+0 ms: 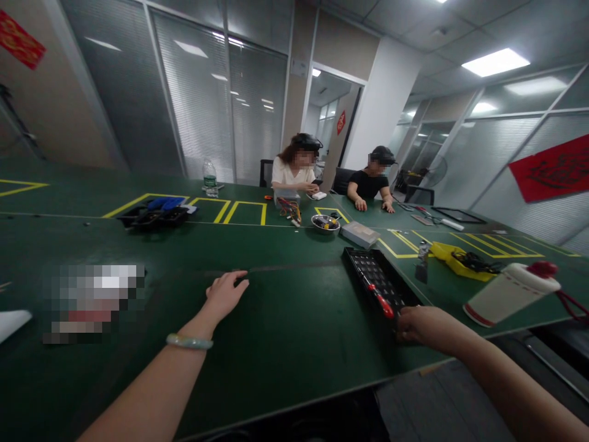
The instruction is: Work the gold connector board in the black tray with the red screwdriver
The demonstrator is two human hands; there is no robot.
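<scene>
My left hand [226, 294] is over the green tabletop [285, 325], palm down, thumb and fingers apart, with nothing in it. At the right, my right hand [421, 328] grips the near end of a long black tray [411, 288], its fingers curled at the rim and partly hidden. The tray's floor shows a grid of small compartments. Lying in it, close to my right hand, is a screwdriver [383, 302] with a red handle. A grey box [360, 234] stands just beyond the tray's far end.
A white tumbler [506, 294] with a red lid stands at right, near a yellow tray [460, 261] of black cables. Farther back are a metal bowl [326, 223], wires [289, 210], a water bottle [210, 178] and a black bin [154, 216]. Two people sit across the table.
</scene>
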